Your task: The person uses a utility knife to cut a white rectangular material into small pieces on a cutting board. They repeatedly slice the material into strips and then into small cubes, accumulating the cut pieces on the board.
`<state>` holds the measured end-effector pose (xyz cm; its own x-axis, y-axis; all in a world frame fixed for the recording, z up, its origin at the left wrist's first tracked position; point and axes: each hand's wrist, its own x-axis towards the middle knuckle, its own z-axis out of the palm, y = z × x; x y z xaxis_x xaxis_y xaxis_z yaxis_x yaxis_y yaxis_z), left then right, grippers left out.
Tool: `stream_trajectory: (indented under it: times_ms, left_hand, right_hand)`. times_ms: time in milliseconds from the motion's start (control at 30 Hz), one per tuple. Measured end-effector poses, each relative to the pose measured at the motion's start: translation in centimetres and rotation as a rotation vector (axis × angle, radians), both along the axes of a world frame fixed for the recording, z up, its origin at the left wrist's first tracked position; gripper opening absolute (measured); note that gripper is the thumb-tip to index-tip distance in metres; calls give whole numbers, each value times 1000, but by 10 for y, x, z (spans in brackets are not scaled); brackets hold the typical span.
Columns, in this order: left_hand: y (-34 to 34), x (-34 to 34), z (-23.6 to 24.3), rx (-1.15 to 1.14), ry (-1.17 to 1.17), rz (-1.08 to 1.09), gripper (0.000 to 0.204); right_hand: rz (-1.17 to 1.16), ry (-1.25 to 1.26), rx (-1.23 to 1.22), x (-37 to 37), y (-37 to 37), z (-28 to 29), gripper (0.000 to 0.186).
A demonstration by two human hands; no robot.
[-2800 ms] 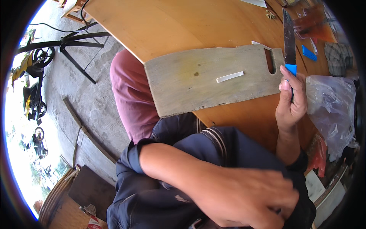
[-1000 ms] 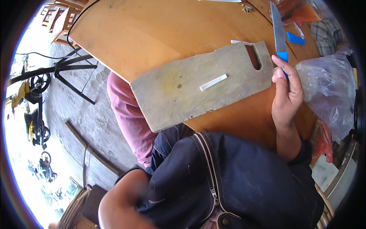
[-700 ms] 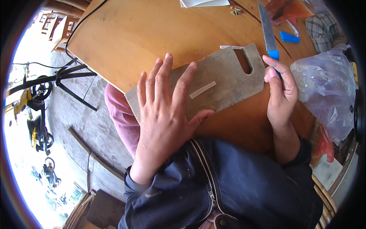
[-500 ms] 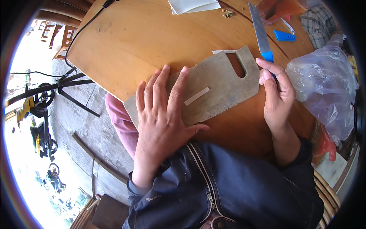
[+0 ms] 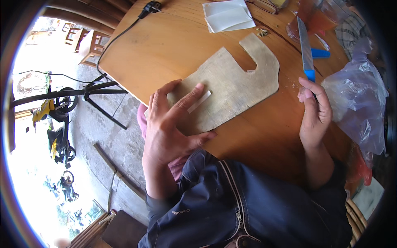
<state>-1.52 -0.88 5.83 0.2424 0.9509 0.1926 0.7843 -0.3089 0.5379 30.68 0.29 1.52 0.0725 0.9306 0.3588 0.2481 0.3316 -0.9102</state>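
Note:
My left hand [image 5: 167, 120] rests over the left part of a flat grey-brown cutting board [image 5: 227, 87]. Its fingers lie on top and reach the far edge, while the thumb is at the near edge. A cut-out at the board's right end is open on the far side, so that end looks like a hook. A thin pale strip [image 5: 202, 100] lies on the board, partly under my index finger. To the right, my right hand [image 5: 314, 109] is closed around the handle of a knife [image 5: 306, 49] with a blue grip; its blade points away from me.
White paper sheets [image 5: 231, 18] lie at the far side, near a black plug [image 5: 151, 8]. A blue sheath [image 5: 321, 53] sits behind the knife. A clear plastic bag [image 5: 355, 99] is on the right. Beyond the left table edge are black metal legs [image 5: 103, 84] and grey floor.
The board has turned, its hooked end swinging away from me, and has shifted left. My left index finger now overlaps the pale strip. The knife stays in my right hand.

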Motion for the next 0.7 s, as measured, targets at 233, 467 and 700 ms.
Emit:
stream_trajectory:
  times_ms: [233, 467, 700]
  left_hand:
    - [9, -25, 5, -44, -395, 7, 101]
    - [20, -29, 18, -265, -710, 50, 102]
    - [30, -53, 17, -536, -1214, -25, 110]
  right_hand:
    - [10, 5, -13, 1, 1, -5, 26]
    - [23, -12, -55, -1, 3, -1, 26]
    - [29, 7, -67, -1, 4, -2, 26]
